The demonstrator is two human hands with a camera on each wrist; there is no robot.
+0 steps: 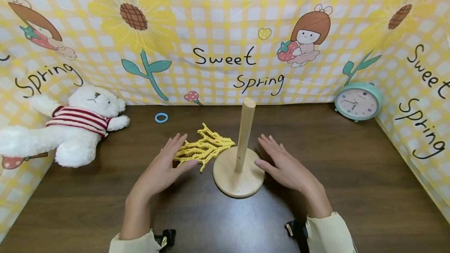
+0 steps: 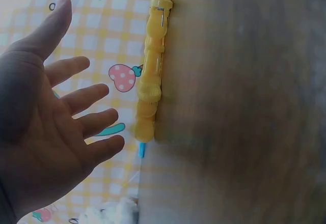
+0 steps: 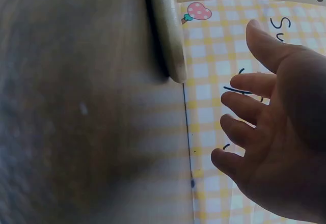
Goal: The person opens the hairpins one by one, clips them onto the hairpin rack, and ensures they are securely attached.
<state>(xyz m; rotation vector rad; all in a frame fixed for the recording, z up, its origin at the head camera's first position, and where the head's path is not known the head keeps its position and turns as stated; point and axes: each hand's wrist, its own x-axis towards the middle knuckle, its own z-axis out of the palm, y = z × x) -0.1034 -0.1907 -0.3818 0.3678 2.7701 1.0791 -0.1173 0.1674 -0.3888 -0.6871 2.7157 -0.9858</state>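
Note:
A wooden stand with a round base and one upright post is in the middle of the table in the head view. Left of its base lies a yellow branching piece, seemingly plastic, its stems meeting near the post. My left hand is held beside the yellow piece, fingers extended and holding nothing, and covers a bit of it. On the stand's other side is my right hand, also with extended fingers; its thumb tip appears over the base's edge, and I cannot tell whether it touches. Both wrist views show bare palms.
A small light-blue ring lies farther back on the dark wooden table. At the left is a white teddy bear in a striped shirt; at the back right, a mint-green clock. Yellow checked cloth stands around the back and sides.

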